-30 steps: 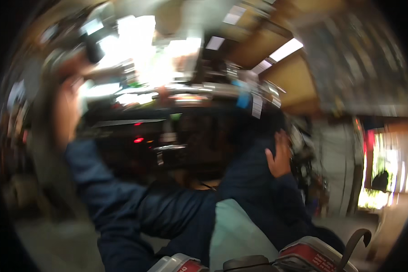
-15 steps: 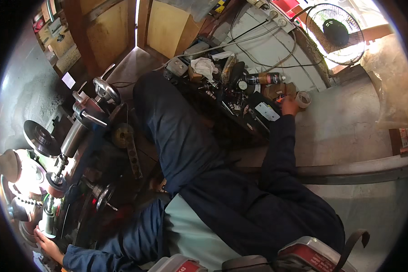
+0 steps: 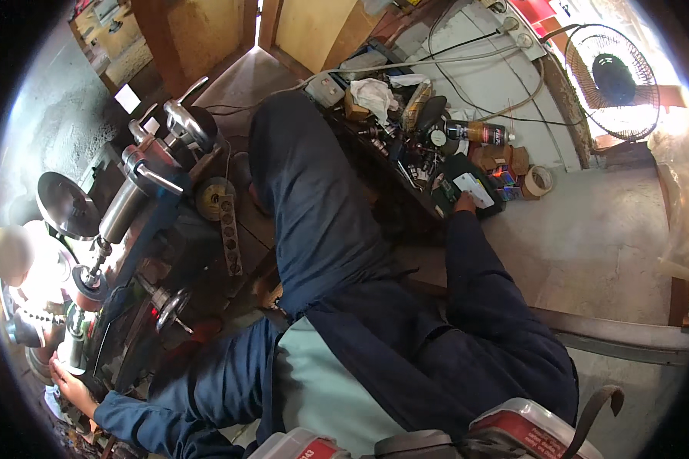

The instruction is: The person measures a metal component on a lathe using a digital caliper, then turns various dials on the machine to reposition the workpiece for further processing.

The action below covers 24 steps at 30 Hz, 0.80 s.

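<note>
Biggest thing on my feed is the lathe (image 3: pixel 121 223), slanting down the left side, steel barrel catching the light. Well off to its right spreads the pale surface (image 3: pixel 597 245), and farther right of the lathe, higher up, there's the wire-caged fan (image 3: pixel 611 80) against a bright opening.

Closer in, just right of the lathe, a pale power strip (image 3: pixel 230 241) shows its row of sockets. Now the dark flat case (image 3: pixel 494 202): well to the lathe's right, with small boxes (image 3: pixel 505 177) and a dark bottle (image 3: pixel 476 132) near it.

Hands next! My left hand (image 3: pixel 73 386) is at the lathe's lower end, fingers fairly straight and close together, right by the foot of the pale cylinder (image 3: pixel 72 348), which sits roughly in line with the lathe's barrel. Gripping or merely resting there? I can't tell from up here. My right hand (image 3: pixel 465 203), well right of the lathe, is over at the dark case.

Down to the small stuff: a tape roll (image 3: pixel 529 186), farther from the lathe than that hand, beside the boxes. And the white card (image 3: pixel 473 188), right of the lathe, lies on the case with my right fingers at its lower edge; pinching or only touching, I can't tell.
</note>
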Motion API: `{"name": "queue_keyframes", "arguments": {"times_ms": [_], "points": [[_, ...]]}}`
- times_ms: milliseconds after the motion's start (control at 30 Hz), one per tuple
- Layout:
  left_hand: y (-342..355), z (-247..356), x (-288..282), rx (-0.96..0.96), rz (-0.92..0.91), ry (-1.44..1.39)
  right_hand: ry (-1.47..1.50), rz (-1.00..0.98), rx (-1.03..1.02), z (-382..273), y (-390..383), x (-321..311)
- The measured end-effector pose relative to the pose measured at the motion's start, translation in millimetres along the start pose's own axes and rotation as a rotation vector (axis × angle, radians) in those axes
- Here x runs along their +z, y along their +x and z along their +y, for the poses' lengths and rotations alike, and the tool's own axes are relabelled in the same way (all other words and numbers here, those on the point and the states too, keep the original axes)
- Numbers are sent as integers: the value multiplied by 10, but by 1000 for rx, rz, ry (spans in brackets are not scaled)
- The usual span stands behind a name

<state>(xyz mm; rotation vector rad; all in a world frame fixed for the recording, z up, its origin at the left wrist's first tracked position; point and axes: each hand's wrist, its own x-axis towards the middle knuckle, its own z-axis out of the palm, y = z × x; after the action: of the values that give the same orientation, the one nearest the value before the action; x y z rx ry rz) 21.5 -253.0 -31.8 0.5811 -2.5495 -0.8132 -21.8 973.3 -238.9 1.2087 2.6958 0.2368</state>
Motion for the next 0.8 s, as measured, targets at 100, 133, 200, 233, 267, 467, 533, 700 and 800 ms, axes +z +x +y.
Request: {"name": "queue_keyframes", "arguments": {"times_ms": [100,133,200,233,267,467,533,700,800], "points": [[-12,-139,80,13,-9,14,-99,5,-150,390,247,144],[-5,-221,240,38,-25,62,-16,26,-104,640,353,99],[37,-164,268,49,-22,33,99,24,-71,619,317,106],[13,-84,-145,46,13,79,-55,-145,-233,143,118,131],[2,-65,-156,37,22,61,-247,-266,-356,116,83,9],[-136,-144,3,161,-6,194,-203,-450,-290,147,288,-1015],[-156,-348,13,278,-1,170,-149,-322,-173,216,197,-1356],[-185,601,172,16,160,-103,221,255,18,-613,-568,-2574],[-267,640,386,-78,217,-282,421,440,-115,-1502,-1181,-3535]]}}
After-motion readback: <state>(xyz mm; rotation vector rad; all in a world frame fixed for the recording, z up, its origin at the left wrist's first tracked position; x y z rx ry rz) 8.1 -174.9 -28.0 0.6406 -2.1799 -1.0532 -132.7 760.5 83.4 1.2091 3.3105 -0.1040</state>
